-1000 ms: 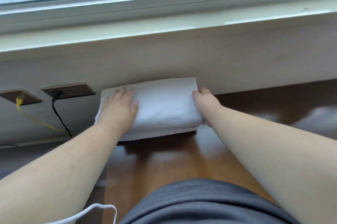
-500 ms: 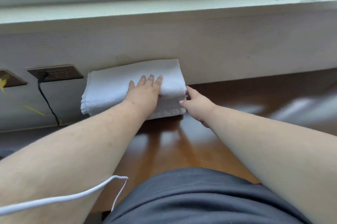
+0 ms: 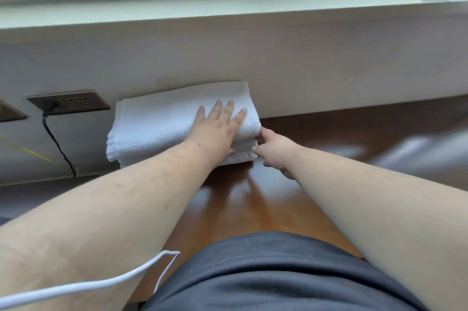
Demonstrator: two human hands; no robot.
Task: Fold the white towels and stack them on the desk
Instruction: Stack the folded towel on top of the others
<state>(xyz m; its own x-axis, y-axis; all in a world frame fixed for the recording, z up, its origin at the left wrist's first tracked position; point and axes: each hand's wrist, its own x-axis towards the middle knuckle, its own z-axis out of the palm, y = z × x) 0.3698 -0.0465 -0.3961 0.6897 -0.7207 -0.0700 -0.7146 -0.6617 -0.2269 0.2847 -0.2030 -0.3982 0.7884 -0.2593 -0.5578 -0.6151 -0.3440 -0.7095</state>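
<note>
A stack of folded white towels [image 3: 157, 126] lies on the brown wooden desk [image 3: 253, 199], pushed against the wall under the window sill. My left hand [image 3: 215, 131] lies flat on the right half of the top towel, fingers straight and spread. My right hand [image 3: 272, 150] touches the stack's right end with its fingertips, at the folded edges. Neither hand grips the towels.
A wall socket plate [image 3: 68, 104] with a black cable [image 3: 57, 141] plugged in sits left of the towels. A white cord [image 3: 101, 283] crosses my left forearm. The window sill [image 3: 228, 12] overhangs the wall above. Dark fabric [image 3: 266, 272] fills the bottom.
My left hand slid from the left part of the top towel to its right half. My right hand dropped from the upper right corner to the stack's right end.
</note>
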